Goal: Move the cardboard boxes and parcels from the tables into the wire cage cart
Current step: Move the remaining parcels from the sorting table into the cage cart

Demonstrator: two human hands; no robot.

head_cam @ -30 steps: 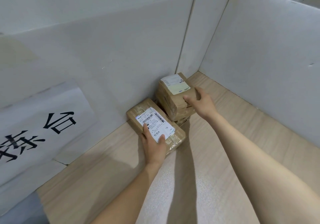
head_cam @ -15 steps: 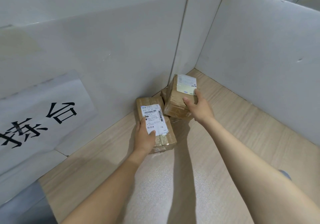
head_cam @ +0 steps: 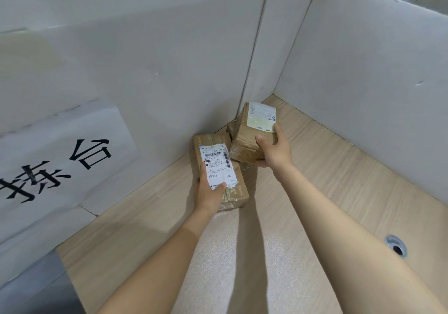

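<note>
Two taped brown cardboard parcels with white shipping labels are in the corner of a wooden table. My left hand [head_cam: 210, 192] grips the near end of the long flat parcel [head_cam: 236, 185], thumb on its label. My right hand [head_cam: 275, 147] holds the squarer parcel [head_cam: 244, 141] tilted, lifted off another brown parcel [head_cam: 231, 128] that is mostly hidden behind it. No wire cage cart is in view.
White partition panels [head_cam: 363, 66] wall the table [head_cam: 339, 173] at the back and right. A white sign with black characters [head_cam: 60, 158] leans at the left. A round metal cable hole [head_cam: 396, 245] sits in the tabletop at the right.
Both hands have closed on the parcels and drawn them toward me. The flat parcel turned lengthwise; the squarer one tipped up and rose off the one beneath.
</note>
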